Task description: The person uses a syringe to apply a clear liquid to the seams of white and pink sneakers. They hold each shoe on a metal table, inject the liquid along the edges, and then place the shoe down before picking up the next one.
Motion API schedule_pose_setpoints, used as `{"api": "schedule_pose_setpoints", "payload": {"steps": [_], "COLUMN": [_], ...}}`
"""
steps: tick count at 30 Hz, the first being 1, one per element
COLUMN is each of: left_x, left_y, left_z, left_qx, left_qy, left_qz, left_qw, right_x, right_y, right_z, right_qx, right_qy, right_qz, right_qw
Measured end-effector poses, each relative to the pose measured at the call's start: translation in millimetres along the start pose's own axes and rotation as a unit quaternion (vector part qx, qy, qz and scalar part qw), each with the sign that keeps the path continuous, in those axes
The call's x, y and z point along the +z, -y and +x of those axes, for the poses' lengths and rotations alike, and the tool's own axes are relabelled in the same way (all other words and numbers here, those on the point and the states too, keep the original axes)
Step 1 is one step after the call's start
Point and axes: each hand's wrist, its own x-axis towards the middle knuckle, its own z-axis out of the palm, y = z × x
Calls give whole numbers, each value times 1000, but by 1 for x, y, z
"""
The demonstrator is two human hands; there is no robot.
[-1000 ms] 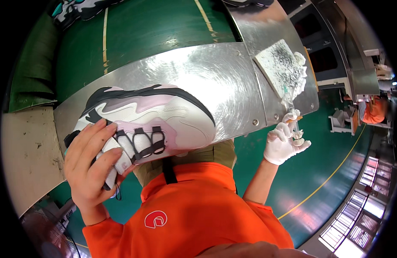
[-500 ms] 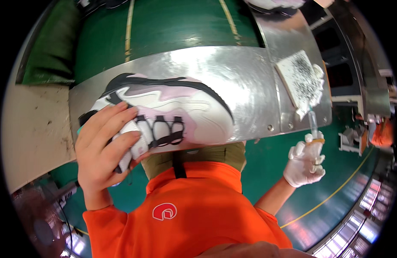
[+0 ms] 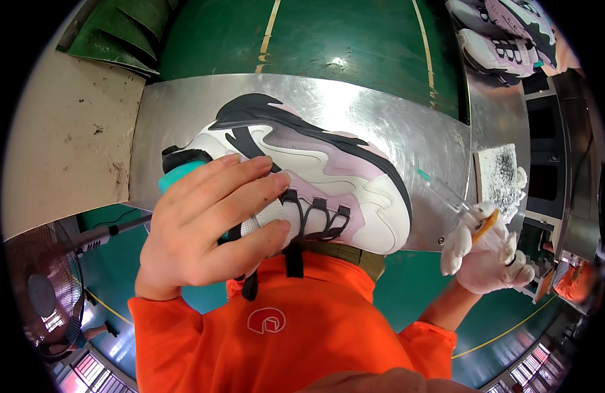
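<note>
A white, pink and black sneaker [image 3: 365,190] lies on its side on the metal bench, sole edge away from me and toe to the right. My bare left hand [image 3: 211,223] grips it over the tongue and collar, fingers bent across the upper; turquoise lining shows at the heel. My right hand [image 3: 489,259], in a white glove, is closed around a clear syringe [image 3: 450,196] with a yellowish flange and a green tip. That tip points up and left, a short way from the toe, apart from it.
Beside the syringe lies a white pad [image 3: 497,173] speckled black, with crumpled white material. The metal bench [image 3: 440,147] borders a green conveyor belt [image 3: 342,39]. More sneakers [image 3: 505,52] sit at the far right. A fan [image 3: 44,295] stands at lower left.
The syringe has left the white pad and swung toward the shoe's toe with my right hand. The sneaker tilts more, its toe lower. The whole view has shifted.
</note>
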Motion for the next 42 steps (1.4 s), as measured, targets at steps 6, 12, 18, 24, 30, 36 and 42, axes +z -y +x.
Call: {"api": "schedule_pose_setpoints", "payload": {"steps": [6, 12, 18, 24, 30, 36, 42], "left_x": [-1, 0, -2, -3, -3, -3, -4], "left_y": [5, 4, 4, 5, 5, 4, 5], "left_z": [2, 1, 0, -2, -1, -2, -1], "left_qx": [5, -8, -13, -11, -5, -8, 0], "left_qy": [-2, -1, 9, 16, 16, 16, 23], "left_qz": [-8, -8, -13, -18, -12, -2, 2], "left_qw": [1000, 1000, 1000, 1000, 1000, 1000, 1000], "right_x": [-4, -7, -5, -4, -4, -3, 0], "right_y": [-10, -14, -11, -10, -8, -3, 5], "right_z": [35, 47, 49, 51, 51, 52, 51], "right_qx": [32, 52, 60, 66, 74, 90, 109], "right_qy": [44, 56, 57, 59, 53, 51, 48], "right_qz": [52, 64, 63, 59, 44, 23, -2], "right_qw": [997, 995, 995, 994, 995, 994, 993]}}
